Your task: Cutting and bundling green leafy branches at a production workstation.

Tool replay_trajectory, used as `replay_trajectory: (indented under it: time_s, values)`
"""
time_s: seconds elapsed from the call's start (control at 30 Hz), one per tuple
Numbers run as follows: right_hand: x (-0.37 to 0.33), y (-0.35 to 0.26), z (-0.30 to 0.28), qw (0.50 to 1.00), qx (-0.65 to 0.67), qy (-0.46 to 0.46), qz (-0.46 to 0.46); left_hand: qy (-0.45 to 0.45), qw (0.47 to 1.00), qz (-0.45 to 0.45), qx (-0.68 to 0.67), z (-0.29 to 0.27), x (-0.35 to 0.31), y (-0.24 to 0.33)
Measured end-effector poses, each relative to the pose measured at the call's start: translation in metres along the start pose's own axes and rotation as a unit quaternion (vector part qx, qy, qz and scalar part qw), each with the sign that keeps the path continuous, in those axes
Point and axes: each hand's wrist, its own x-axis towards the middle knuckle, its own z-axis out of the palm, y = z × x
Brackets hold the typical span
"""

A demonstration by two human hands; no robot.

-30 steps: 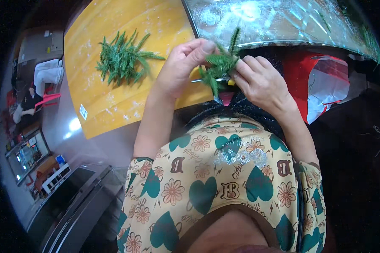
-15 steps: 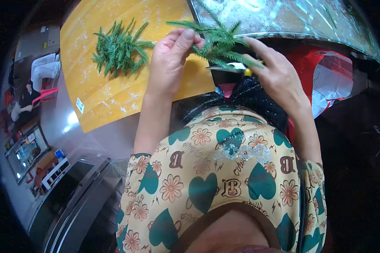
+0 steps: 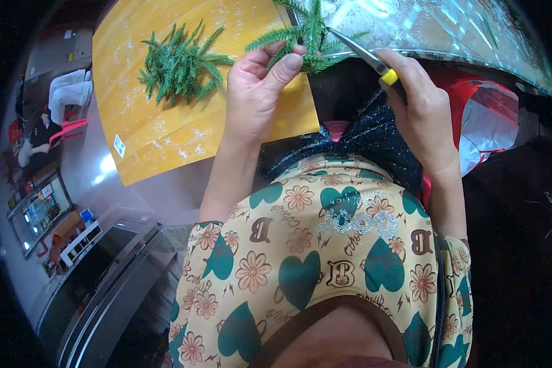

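My left hand (image 3: 260,86) pinches a green needle-leaved sprig (image 3: 313,37), artificial-looking pine, between thumb and fingers. Its several branches spread above the gap between the yellow board and the glossy surface. My right hand (image 3: 414,107) is closed on a slim pointed metal tool with a yellow band (image 3: 388,76). The tool's tip reaches the sprig's upper right side; whether it touches cannot be made out. Beyond my left hand, a pile of similar green sprigs (image 3: 181,67) lies on the yellow board (image 3: 184,144).
At the far right is a shiny, clear-covered surface (image 3: 405,27) with a bent edge. A red bag with a pale, see-through lining (image 3: 487,116) stands right of my right forearm. On the far left, a seated person in pale trousers (image 3: 69,95) is near a red stool (image 3: 70,129).
My right hand has drawn back from the sprig's branches, and its tool now points up and left at the sprig. The sprig has turned more upright in my left hand.
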Motion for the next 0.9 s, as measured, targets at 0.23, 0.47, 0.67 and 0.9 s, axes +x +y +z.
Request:
replay_trajectory:
  time_s: [0.23, 0.47, 0.67, 0.9]
  values:
    - [0.003, -0.01, 0.004, 0.998, -0.056, -0.006, 0.0, 0.023, 0.997, 0.05, 0.058, 0.008, -0.005, -0.006]
    - [0.004, -0.013, 0.004, 0.993, -0.116, 0.025, -0.028, 0.01, 0.957, 0.124, 0.262, 0.01, -0.006, -0.014]
    - [0.002, -0.021, 0.018, 0.988, -0.148, 0.022, -0.022, -0.015, 0.891, 0.185, 0.415, 0.01, -0.005, -0.014]
    - [-0.002, -0.02, 0.02, 0.995, -0.098, 0.028, -0.007, -0.078, 0.843, 0.26, 0.464, 0.009, 0.0, -0.011]
